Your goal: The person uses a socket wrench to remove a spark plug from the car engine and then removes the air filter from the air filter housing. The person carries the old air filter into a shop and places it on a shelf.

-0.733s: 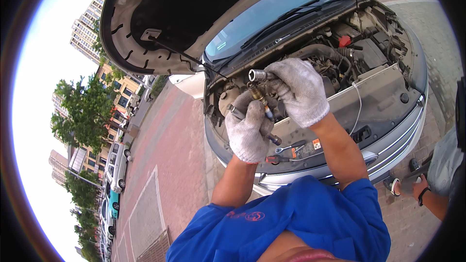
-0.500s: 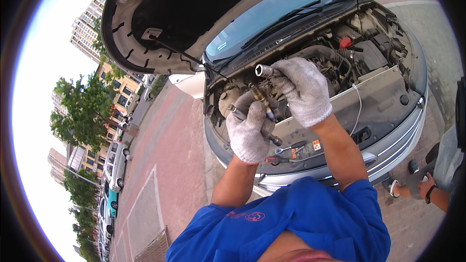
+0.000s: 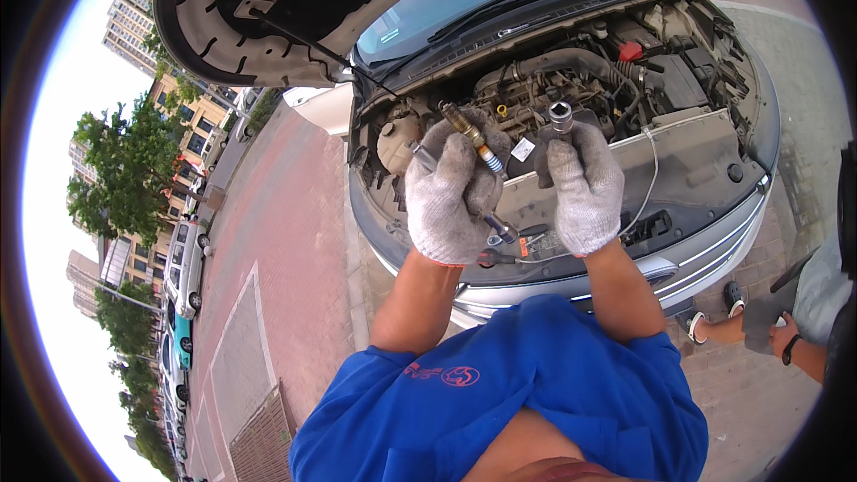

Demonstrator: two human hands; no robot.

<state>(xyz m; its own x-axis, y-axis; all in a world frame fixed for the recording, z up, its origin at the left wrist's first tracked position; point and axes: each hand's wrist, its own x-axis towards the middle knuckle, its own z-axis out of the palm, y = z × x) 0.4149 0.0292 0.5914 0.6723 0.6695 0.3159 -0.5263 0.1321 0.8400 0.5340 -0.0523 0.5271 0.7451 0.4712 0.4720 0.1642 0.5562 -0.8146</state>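
My left hand (image 3: 449, 201), in a dirty white knit glove, is closed around a spark plug (image 3: 475, 140) with a brownish upper end. A metal extension bar (image 3: 501, 228) also passes through this grip, its ends showing above and below the fingers. To its right, my right hand (image 3: 586, 196), gloved alike, grips a shiny socket (image 3: 561, 117) with the hollow end facing up. Both hands are held apart over the front of a car's engine bay (image 3: 536, 94). The fingertips of my right hand are partly hidden behind the glove.
The raised bonnet (image 3: 295, 27) hangs at upper left on a strut (image 3: 312, 49). A ratchet (image 3: 534, 231) and a red-handled tool (image 3: 496, 257) lie on the front panel (image 3: 687, 156). A coolant tank (image 3: 397, 145) sits left. Another person's hand (image 3: 786, 337) is at far right.
My right hand has drawn away from the left, rightward and lower, and the socket has turned from pointing left to pointing up. My left hand keeps its grip. The whole view has shifted slightly.
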